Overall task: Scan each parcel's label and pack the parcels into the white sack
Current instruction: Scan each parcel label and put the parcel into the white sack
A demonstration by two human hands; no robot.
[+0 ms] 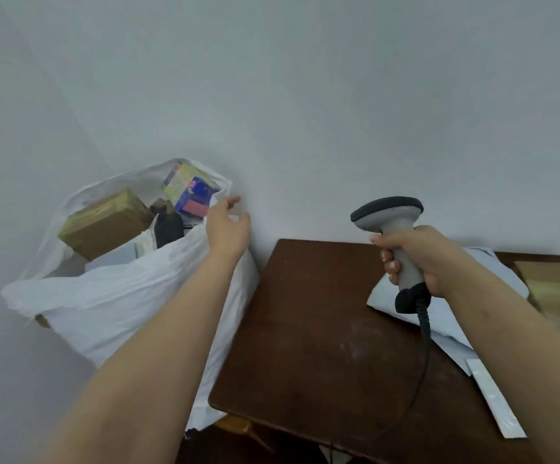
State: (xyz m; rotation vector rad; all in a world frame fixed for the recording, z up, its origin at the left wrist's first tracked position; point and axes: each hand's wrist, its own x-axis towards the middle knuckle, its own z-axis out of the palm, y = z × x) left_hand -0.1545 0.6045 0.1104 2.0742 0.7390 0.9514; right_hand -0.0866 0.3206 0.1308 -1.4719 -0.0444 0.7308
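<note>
white, limp sack (114,296) looked best gripped at its rim, where the left hand (226,226) hovered relaxed, right hand (415,259) clutching the scanner (389,222).

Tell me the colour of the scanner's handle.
Light grey, with a black base; the scanner shows in the head view, gripped by the right hand.

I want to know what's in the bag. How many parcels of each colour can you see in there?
Brown: 1, the brown box
Colourful: 1, the printed box
Black: 1, the black parcel
White: 1, the white parcel
Total: 4 showing in the white sack; any deeper ones are hidden.
</note>
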